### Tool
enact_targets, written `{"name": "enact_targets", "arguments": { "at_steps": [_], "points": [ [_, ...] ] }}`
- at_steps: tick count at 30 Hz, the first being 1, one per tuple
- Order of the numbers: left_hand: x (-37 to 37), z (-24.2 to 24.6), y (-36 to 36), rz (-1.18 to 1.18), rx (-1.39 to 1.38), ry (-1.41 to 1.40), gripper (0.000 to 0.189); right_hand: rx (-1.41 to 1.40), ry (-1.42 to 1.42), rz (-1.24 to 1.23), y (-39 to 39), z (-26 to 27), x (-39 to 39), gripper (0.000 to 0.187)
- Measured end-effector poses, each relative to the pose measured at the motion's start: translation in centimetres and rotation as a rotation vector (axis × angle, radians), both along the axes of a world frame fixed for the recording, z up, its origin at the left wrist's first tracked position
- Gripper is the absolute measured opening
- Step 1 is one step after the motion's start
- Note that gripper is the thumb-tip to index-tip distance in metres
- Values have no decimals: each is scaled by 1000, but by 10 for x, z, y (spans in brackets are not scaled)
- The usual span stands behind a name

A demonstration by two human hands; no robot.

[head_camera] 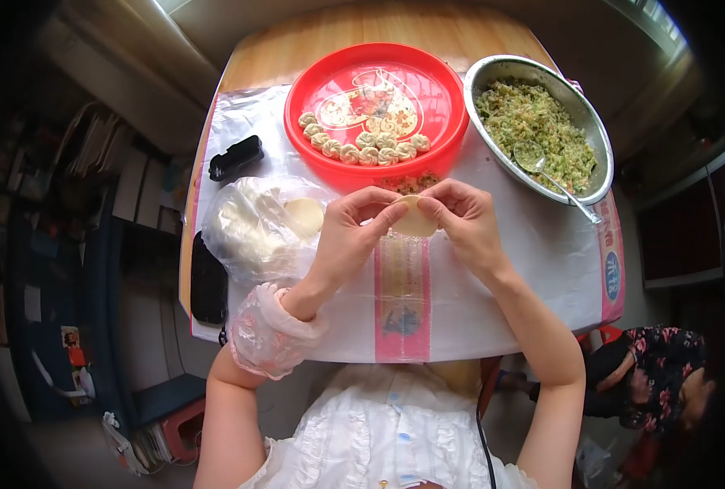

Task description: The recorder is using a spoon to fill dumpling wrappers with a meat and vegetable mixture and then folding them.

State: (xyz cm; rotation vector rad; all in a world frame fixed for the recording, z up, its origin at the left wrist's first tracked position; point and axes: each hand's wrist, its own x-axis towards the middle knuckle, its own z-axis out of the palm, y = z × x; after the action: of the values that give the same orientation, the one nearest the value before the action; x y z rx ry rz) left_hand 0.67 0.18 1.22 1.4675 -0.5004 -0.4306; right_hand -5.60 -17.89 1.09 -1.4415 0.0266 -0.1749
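Note:
Between my left hand point(362, 226) and my right hand point(463, 220) is a thin round dough wrapper point(414, 219), pinched at its upper edge by the thumbs and fingers of both. Just beyond my hands stands a red round plastic tray point(439, 73), with several small pleated dumplings point(368, 156) along its near side. A clear plastic bag point(246, 226) with pale dough wrappers lies left of my left hand, one wrapper point(304, 217) showing at its right. On the right, a metal bowl point(607, 162) holds chopped green filling point(533, 122) and a metal spoon point(561, 183).
A black object point(236, 158) and a dark phone-like slab point(208, 281) lie at the table's left side. Plastic sheeting point(509, 305) covers much of the wooden table point(448, 24). Another person point(656, 373) in dark flowered clothing sits at the lower right. Some filling bits lie near the tray.

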Motion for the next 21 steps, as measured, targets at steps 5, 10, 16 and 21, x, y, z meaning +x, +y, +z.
{"name": "enact_targets", "arguments": {
  "at_steps": [5, 10, 16, 21],
  "points": [
    [0, 8, 2, 18, 5, 171, 15, 9, 25, -32, -1, 1, -1, 10],
    [-7, 4, 1, 78, -48, 154, 15, -91, -19, 10, 10, -3, -2, 10],
    [-6, 4, -1, 89, -83, 173, 13, -2, 62, -36, 8, 4, -3, 10],
    [-6, 5, 0, 91, -45, 161, 13, -64, 20, -15, 7, 5, 0, 12]
  ]
}}
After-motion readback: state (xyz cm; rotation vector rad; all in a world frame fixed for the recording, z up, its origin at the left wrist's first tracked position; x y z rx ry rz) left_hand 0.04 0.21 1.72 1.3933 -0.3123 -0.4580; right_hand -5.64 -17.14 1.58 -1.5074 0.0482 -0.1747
